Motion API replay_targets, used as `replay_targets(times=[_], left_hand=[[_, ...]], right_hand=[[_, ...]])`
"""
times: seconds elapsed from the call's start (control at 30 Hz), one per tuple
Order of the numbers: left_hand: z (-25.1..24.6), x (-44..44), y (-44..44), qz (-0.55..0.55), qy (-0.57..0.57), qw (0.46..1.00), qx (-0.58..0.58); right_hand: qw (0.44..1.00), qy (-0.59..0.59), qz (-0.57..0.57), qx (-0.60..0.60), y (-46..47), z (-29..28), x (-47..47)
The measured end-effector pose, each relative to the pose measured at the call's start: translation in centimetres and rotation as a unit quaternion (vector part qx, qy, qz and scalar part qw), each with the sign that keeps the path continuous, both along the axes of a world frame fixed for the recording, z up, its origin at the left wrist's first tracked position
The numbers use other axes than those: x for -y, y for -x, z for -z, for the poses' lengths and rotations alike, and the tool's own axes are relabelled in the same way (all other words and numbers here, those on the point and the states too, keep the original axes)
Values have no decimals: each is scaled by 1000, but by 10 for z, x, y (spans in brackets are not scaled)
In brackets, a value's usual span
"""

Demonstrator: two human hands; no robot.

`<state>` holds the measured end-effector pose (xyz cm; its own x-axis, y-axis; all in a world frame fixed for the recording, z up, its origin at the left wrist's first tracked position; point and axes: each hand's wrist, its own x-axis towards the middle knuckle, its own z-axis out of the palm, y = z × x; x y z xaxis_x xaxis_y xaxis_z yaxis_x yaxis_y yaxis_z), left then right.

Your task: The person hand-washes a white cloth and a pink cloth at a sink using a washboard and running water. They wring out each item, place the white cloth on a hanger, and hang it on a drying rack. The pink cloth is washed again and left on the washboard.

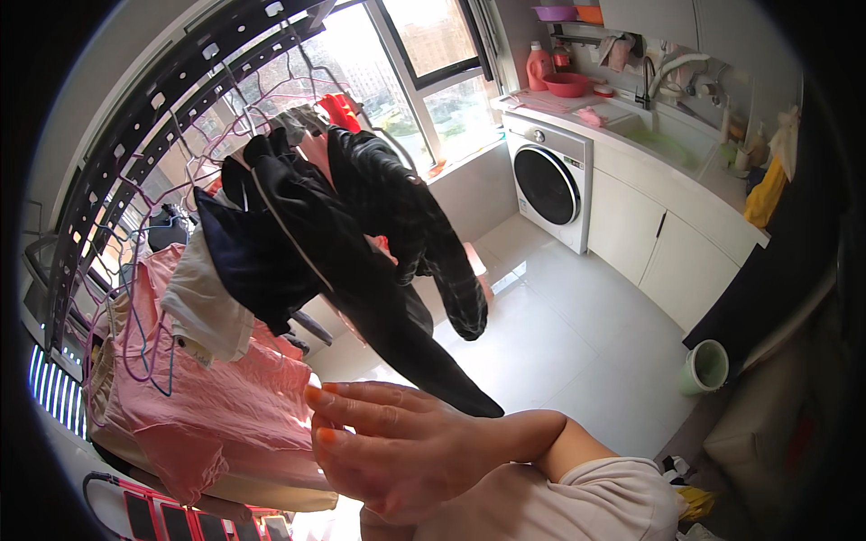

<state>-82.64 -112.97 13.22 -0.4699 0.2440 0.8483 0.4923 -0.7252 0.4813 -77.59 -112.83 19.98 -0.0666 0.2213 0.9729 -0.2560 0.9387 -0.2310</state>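
My right hand (413, 439) reaches in from the lower right, fingers outstretched with orange nails, and nothing shows in its grasp. Part of my left hand (379, 497) appears just below it, apparently against its palm; most of it is hidden, so its fingers cannot be made out. Close to the fingertips hangs a pink shirt (203, 399). Above the hands are black trousers (325, 250) with a light side stripe and a dark quilted garment (406, 196). White shorts (203, 297) and a navy garment (257, 250) hang beside them.
A perforated black drying rack (139, 128) carries several wire hangers (152, 199). Beyond the tiled floor (582, 324) stand a washing machine (548, 176) and a white cabinet (663, 230) with a sink (666, 138). A pale green bin (707, 366) is on the right.
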Motion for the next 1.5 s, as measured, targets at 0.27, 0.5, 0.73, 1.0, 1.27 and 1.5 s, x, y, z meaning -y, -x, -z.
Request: replay_targets(times=[0.27,0.5,0.73,1.0,1.27,1.5], left_hand=[[3,-47,-160,171,-35,985,-15],[1,-92,-275,341,-7,940,-31],[-6,-143,-358,485,100,869,-29],[21,-238,-436,595,135,792,-25],[36,-394,-482,587,185,788,8],[56,-510,-524,587,235,774,28]], right_hand=[[997,6,18,77,-166,16,-51],[975,80,162,127,-303,23,-89],[937,168,277,128,-390,39,-135],[910,195,353,98,-464,66,-212],[899,205,369,117,-512,73,-366],[885,268,362,119,-553,96,-482]])
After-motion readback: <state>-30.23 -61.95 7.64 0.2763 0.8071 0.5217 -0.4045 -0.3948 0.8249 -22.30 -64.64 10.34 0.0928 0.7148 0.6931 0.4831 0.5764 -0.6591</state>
